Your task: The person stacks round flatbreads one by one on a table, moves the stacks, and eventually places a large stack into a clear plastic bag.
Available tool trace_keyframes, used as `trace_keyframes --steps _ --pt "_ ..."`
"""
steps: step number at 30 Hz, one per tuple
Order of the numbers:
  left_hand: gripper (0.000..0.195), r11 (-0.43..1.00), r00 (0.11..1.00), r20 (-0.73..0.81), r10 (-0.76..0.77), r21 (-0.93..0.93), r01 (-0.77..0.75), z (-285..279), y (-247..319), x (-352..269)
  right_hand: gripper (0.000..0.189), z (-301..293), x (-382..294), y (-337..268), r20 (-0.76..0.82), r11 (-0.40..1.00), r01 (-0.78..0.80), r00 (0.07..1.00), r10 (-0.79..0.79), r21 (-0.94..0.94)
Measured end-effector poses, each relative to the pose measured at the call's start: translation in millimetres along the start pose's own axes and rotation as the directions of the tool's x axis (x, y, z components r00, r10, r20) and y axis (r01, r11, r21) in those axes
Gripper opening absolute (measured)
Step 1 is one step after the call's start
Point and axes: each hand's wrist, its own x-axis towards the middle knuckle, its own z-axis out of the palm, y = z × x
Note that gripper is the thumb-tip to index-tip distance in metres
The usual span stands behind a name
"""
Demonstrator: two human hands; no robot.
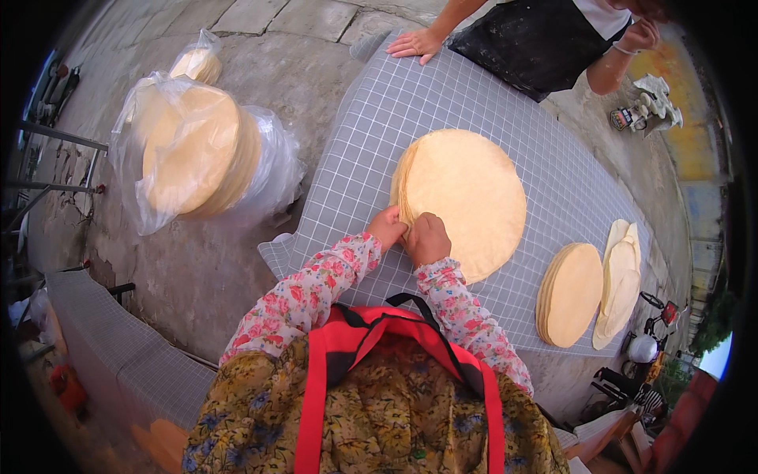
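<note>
On a table with a grey checked cloth (349,172) lies a stack of large, thin round flatbreads (468,195), its left layers fanned out slightly. My left hand (388,227) has its fingers closed on the near left edge of the stack. Right beside it, my right hand (429,239) is curled over the same edge, fingers bent in; whether it pinches a sheet is hidden by the hand itself. The two hands almost touch. Both forearms wear floral sleeves.
A second flatbread stack (571,296) and folded flatbreads (619,284) lie at the table's right end. Plastic-wrapped flatbreads (189,151) stand left of the table. Across it, a person in a black apron (515,44) rests one hand (414,44) on the cloth. Another cloth-covered table (127,338) is lower left.
</note>
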Motion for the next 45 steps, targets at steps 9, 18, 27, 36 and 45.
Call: trace_keyframes --steps 9,18,27,36,45 --pt "0.034 0.993 0.993 0.036 -0.113 0.032 0.112 16 15 5 0.05 -22 -9 -15 0.079 0.991 -0.134 0.988 0.132 0.02" --pt "0.048 0.983 0.983 -0.014 -0.184 0.028 0.184 18 -15 39 0.041 -42 7 27 0.193 0.976 -0.216 0.959 0.21 0.012" --pt "0.049 0.973 0.98 -0.059 -0.192 0.122 0.198 0 -36 42 0.046 -34 0 43 0.191 0.943 -0.296 0.945 0.266 0.151" --pt "0.045 0.652 0.888 -0.025 0.459 0.689 -0.317 20 -63 13 0.048 -22 -7 63 0.273 0.817 -0.343 0.932 0.237 0.463" --pt "0.045 -0.112 0.628 0.206 0.751 0.976 -0.186 63 -90 -5 0.039 -11 -10 82 0.258 0.589 -0.289 0.956 0.138 0.755"
